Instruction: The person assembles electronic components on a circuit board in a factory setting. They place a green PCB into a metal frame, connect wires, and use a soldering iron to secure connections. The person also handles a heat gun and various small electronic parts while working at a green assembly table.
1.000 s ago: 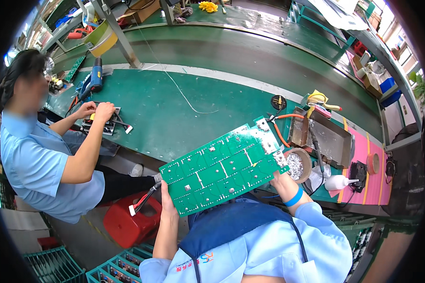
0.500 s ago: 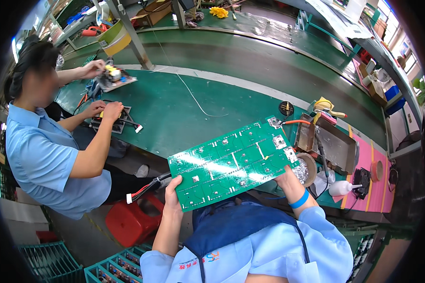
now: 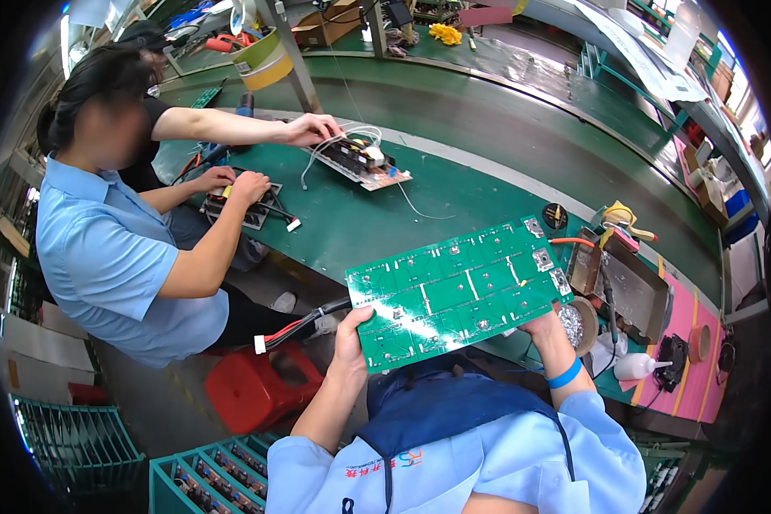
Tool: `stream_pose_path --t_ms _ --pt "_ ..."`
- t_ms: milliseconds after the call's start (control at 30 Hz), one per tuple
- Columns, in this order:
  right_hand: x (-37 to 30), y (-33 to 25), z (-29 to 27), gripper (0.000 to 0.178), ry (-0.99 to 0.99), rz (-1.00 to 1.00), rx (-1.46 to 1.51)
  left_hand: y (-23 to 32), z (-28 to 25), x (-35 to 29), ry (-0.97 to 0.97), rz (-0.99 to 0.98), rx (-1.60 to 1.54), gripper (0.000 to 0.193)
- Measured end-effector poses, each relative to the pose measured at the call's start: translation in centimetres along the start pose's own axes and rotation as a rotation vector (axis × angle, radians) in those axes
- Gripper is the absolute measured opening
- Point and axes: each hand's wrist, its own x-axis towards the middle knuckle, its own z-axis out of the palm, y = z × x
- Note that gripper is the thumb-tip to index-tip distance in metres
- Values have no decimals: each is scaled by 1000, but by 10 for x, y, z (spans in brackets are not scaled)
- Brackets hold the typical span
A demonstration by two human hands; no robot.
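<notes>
A large green circuit board [image 3: 454, 287] is held up in front of me, tilted, its soldered side facing me. Bright light glares across its left part. My left hand [image 3: 351, 338] grips its lower left edge, thumb on top and the other fingers hidden beneath. At the lower right corner my right hand [image 3: 550, 330] holds it from below, most fingers out of sight. A black cable with red wires and a white connector [image 3: 260, 344] sticks out from the board's left side. Several silvery pads [image 3: 543, 260] line its right end.
Beyond lies a green workbench [image 3: 317, 231]. On the left a co-worker [image 3: 111, 240] handles a small assembly; another person's hand [image 3: 313, 130] holds a circuit assembly [image 3: 360, 158]. At right are a metal tray [image 3: 630, 291], a bowl of solder scraps [image 3: 571, 325], a white bottle [image 3: 636, 367] and a red stool [image 3: 253, 385].
Another person's arm has reached farther over the bench, bringing a circuit assembly with it. My view has shifted left; both hands keep hold of the board.
</notes>
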Motion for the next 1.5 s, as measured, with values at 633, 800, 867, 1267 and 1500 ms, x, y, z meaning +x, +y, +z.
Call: stream_pose_path --t_ms 633,800,867,1267,1500 --pt "-5 -3 113 29 -219 -1053 -2223 -5 8 6 74 143 20 41" --pt "9 11 118 33 -231 -1015 -2229 -7 8 5 80 141 10 42" --pt "12 15 118 32 -260 -972 -2246 -9 8 6 81 136 -5 42" --pt "20 18 125 28 -306 -950 -2186 -9 4 9 70 143 21 39" --pt "23 13 117 27 -322 -935 -2227 -8 6 7 92 145 25 35"
